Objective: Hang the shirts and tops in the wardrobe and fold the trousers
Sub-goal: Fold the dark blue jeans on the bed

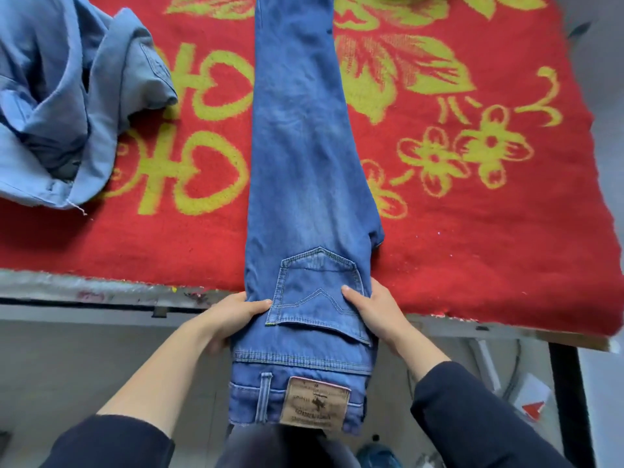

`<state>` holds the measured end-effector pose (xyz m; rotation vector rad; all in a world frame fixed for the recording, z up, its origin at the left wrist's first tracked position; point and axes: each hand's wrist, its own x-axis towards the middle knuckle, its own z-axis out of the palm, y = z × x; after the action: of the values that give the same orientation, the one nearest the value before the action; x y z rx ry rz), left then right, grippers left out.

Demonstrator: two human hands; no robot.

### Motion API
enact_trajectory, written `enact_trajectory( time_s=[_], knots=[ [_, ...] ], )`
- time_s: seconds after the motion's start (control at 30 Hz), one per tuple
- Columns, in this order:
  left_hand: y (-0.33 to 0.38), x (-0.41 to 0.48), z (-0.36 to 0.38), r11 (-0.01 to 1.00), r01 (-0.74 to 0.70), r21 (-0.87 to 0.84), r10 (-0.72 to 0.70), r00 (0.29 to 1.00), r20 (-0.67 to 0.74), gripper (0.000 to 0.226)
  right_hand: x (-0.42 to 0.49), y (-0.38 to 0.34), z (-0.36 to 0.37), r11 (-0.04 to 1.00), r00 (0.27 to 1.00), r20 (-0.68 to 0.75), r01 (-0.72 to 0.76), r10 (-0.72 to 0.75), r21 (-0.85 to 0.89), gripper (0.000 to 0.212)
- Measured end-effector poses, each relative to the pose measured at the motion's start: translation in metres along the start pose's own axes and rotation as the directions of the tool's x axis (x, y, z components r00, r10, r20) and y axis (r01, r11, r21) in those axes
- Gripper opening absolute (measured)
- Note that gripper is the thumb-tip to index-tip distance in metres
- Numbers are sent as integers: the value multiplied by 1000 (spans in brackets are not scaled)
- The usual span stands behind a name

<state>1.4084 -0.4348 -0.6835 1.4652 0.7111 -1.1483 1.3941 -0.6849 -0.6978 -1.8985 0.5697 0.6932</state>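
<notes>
Nearest, the waist of the jeans (304, 163), with its brown patch (315, 405), hangs past the near edge of the red blanket (489, 231). The left hand (233, 315) and right hand (374, 312) each grip one side by the back pocket, thumbs on top. The legs stretch away over the blanket. A pale blue garment (60, 113) lies crumpled far left.

Dark navy long sleeves (472, 417), the left pushed higher up the forearm, bare hands (233, 319)
</notes>
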Motion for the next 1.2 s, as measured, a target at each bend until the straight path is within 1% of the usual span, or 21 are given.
enact_trajectory(
  time_s=[0.1,0.23,0.3,0.33,0.43,0.47,0.53,0.6,0.67,0.7,0.73,0.8,0.83,0.87,0.93,0.97,1.03,1.07,1.1,1.17,1.2],
  knots=[
    [-33,-29,23,990,132,54,-137,984,113,22,-47,29,-9,994,991,84,-103,105,-26,22],
    [-66,-71,49,952,269,144,-289,947,139,17,-101,58,-18,951,914,270,-306,302,-28,21],
    [-68,-84,53,949,276,155,-298,943,148,18,-111,58,-25,945,897,307,-327,318,-23,28],
    [-64,-90,53,955,256,150,-278,949,149,20,-113,52,-29,947,901,309,-320,305,-3,39],
    [-39,-99,48,989,135,67,-142,982,127,24,-103,32,-43,955,933,271,-274,235,115,90],
    [-27,-100,43,997,78,9,-78,991,112,27,-101,19,-48,955,943,275,-239,185,178,97],
    [1,-101,31,993,-35,-111,45,995,93,39,-90,-4,-58,918,954,296,-164,54,360,87],
    [34,-99,22,970,-90,-225,123,983,136,53,-75,-30,-68,839,953,302,-160,-5,520,56],
    [71,-99,17,933,-173,-317,224,966,131,39,-57,-58,-77,756,948,316,-178,-41,631,36],
    [89,-98,16,906,-213,-366,268,958,104,29,-46,-70,-80,724,959,281,-168,-37,669,33],
    [108,-93,15,881,-243,-407,304,948,92,30,-36,-86,-82,686,963,263,-155,-55,711,29],
    [141,-75,13,831,-312,-460,385,920,72,49,-12,-116,-86,616,979,188,-97,-84,782,32],
    [157,-65,8,812,-348,-468,419,906,53,48,-5,-134,-86,596,983,165,-88,-75,798,36],
    [171,-52,2,794,-355,-493,431,901,46,38,10,-147,-86,592,983,157,-68,-99,803,33],
    [203,-25,-16,752,-354,-556,447,894,35,23,39,-169,-85,633,994,91,-36,-55,773,29],
    [218,-9,-28,739,-349,-576,445,895,28,29,54,-180,-84,635,999,31,-18,-10,773,31],
    [248,19,-46,731,-328,-598,399,917,-15,49,90,-197,-85,611,1000,7,3,-13,791,44],
    [263,31,-53,727,-319,-608,392,920,-14,52,111,-206,-84,593,998,23,11,-51,805,47],
    [278,39,-58,727,-323,-605,395,918,-16,48,128,-218,-83,567,998,35,4,-59,823,43],
    [304,52,-63,726,-345,-594,401,915,-41,37,158,-239,-85,554,995,35,21,-91,832,20],
    [318,57,-65,720,-346,-602,403,914,-45,31,175,-245,-87,566,996,25,28,-85,824,29]
  ],
)
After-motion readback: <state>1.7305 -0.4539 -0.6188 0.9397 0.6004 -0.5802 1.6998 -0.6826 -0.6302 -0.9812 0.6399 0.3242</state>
